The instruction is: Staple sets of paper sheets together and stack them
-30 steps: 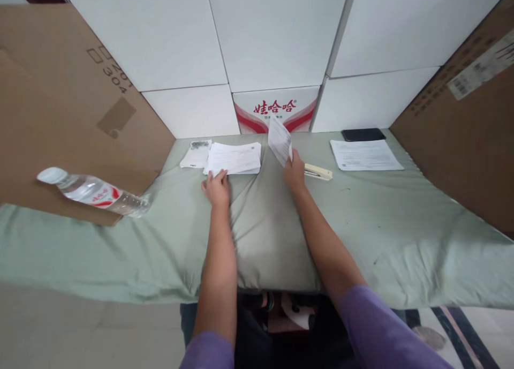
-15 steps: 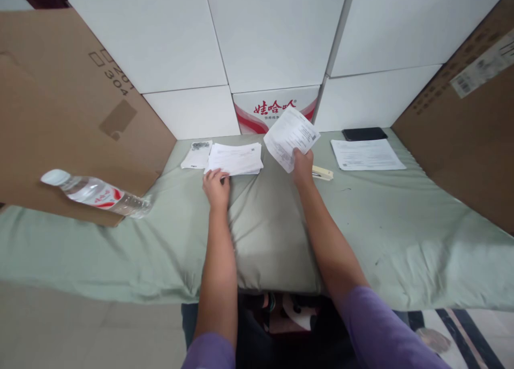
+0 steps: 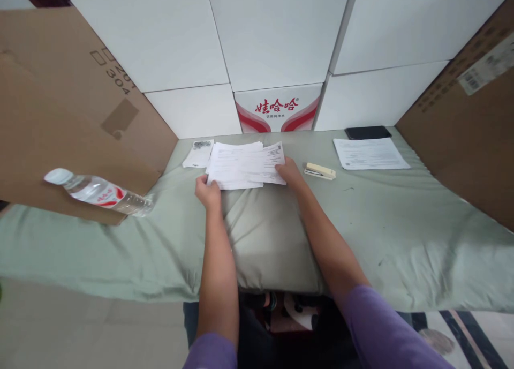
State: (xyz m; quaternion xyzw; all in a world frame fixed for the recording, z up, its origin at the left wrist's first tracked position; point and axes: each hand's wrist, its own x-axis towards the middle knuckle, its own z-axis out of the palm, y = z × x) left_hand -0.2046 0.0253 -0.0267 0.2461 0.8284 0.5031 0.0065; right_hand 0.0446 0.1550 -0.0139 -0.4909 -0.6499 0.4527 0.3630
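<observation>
Head view: paper stack [image 3: 236,164] between left hand [image 3: 209,192] and right hand [image 3: 289,172].

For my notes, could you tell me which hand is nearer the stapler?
Right. The right hand rests on the papers just beside the stapler; the left hand is farther, at the papers' opposite corner.

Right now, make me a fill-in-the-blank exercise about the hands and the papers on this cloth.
1. The right hand lays a sheet on the paper ___.
2. The left hand touches the stack at its near ___ corner.
3. The cream stapler lies to the ___ of the right hand.
4. The water bottle has a ___ cap.

Missing words: stack; left; right; white
</observation>
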